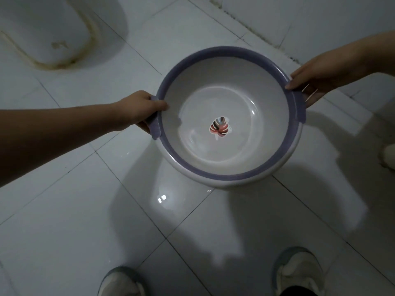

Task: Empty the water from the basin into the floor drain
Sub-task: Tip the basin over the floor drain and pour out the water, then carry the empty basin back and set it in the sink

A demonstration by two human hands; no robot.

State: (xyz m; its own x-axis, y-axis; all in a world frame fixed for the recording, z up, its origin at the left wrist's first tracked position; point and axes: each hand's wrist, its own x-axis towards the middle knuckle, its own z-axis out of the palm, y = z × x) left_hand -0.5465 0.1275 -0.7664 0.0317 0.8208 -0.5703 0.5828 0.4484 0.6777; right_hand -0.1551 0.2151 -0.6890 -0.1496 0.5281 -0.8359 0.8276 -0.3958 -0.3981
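holding the basin level between both hands, the person stands over a white tiled floor, shoes at the bottom edge of the frame.

head view: basin is round, white inside, purple rim, with a leaf sticker at the centre of its bottom. a shallow pool of water sits in the base; the ring of glints marks its edge. basin hangs clear of the floor, its shadow falling below and to the right.

left hand: closed on the left rim handle, thumb over the rim's inner edge, fingers wrapped under. arm reaches in nearly straight from the left edge.

right hand: closed on the right rim near the other handle, thumb on top, fingers beneath. forearm enters from the upper right.

key relation: a white floor fixture with a stained edge lies at upper left, ahead of the basin and on the left hand's side, well apart from it. no grate is visible; cannot tell where the drain opening is. judgement: if the drain is there, the pour goes forward-left, right hand lifting, left hand acting as pivot. risk: splash onto the tiles and shoes.
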